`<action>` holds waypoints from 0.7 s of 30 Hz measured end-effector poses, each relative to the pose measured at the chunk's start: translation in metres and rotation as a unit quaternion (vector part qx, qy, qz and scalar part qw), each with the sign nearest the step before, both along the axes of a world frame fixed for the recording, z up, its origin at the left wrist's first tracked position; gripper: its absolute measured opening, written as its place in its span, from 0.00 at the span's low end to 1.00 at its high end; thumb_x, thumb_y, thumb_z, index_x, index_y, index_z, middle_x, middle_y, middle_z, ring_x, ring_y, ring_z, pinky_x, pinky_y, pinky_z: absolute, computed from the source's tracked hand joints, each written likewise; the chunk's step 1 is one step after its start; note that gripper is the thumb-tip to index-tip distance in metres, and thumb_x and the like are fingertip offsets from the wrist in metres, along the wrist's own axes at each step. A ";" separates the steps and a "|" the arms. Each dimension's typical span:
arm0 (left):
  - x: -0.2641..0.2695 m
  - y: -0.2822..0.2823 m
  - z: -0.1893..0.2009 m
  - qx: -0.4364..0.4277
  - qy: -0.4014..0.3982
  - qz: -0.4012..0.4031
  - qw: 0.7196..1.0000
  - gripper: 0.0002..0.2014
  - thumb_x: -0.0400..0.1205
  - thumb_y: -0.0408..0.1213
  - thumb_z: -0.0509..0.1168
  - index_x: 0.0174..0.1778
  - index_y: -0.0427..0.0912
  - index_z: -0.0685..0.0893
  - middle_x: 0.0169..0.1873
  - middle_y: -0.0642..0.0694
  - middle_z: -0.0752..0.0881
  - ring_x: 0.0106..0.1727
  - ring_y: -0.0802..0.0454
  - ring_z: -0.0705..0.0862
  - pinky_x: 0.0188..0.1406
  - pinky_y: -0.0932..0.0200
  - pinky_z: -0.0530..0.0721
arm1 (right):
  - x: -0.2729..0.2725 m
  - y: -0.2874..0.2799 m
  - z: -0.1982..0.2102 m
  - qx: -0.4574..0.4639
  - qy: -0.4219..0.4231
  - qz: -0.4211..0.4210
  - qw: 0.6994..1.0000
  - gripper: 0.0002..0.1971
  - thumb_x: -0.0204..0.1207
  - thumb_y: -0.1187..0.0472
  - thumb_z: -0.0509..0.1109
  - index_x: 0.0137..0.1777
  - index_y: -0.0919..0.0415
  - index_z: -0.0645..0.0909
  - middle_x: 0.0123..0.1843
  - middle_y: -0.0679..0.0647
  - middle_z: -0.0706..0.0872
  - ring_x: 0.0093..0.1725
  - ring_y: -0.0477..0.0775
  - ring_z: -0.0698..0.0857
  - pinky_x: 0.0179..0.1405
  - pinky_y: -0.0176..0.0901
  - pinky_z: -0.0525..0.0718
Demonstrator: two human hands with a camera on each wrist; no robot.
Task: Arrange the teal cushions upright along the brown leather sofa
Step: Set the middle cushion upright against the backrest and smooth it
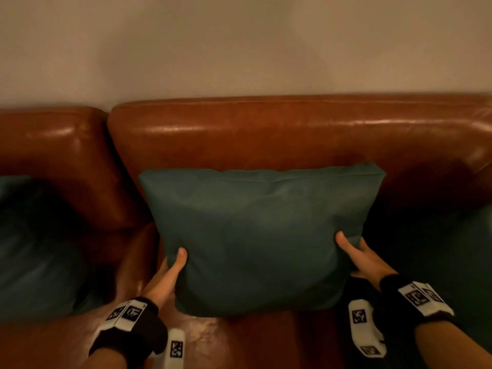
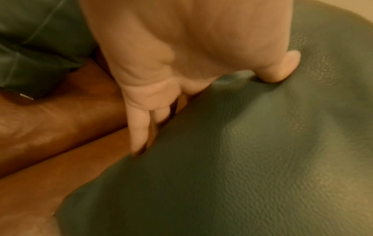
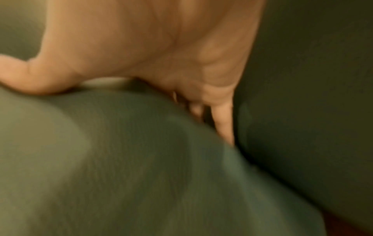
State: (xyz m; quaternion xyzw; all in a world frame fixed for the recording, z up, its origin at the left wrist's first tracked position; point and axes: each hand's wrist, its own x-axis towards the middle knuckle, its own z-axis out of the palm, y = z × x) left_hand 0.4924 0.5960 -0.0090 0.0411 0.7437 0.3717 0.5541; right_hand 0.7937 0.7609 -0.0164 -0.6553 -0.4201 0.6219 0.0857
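Note:
A teal cushion [image 1: 261, 235] stands upright against the back of the brown leather sofa [image 1: 292, 134], in the middle of the head view. My left hand [image 1: 170, 270] grips its lower left edge, thumb on the front and fingers behind. My right hand [image 1: 356, 254] grips the lower right edge the same way. In the left wrist view the thumb [image 2: 282, 70] presses into the cushion [image 2: 242, 159] while the fingers [image 2: 139, 127] slip behind it. In the right wrist view the right hand [image 3: 161, 63] holds the cushion [image 3: 121, 159], blurred.
A second teal cushion [image 1: 32, 249] lies at the far left on the seat, and a third [image 1: 439, 249] sits in shadow at the right, close beside my right hand. The sofa seat [image 1: 239, 342] shows in front. A plain wall [image 1: 239, 43] rises behind.

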 end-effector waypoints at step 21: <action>-0.102 0.114 0.059 -0.103 0.494 -0.227 0.833 0.22 0.85 0.45 0.53 0.51 0.26 0.81 0.56 0.24 0.82 0.61 0.28 0.78 0.59 0.44 0.75 | -0.024 0.114 0.057 0.247 -0.300 0.087 0.917 0.23 0.84 0.50 0.52 0.52 0.73 0.76 0.56 0.72 0.80 0.62 0.72 0.77 0.59 0.53 0.73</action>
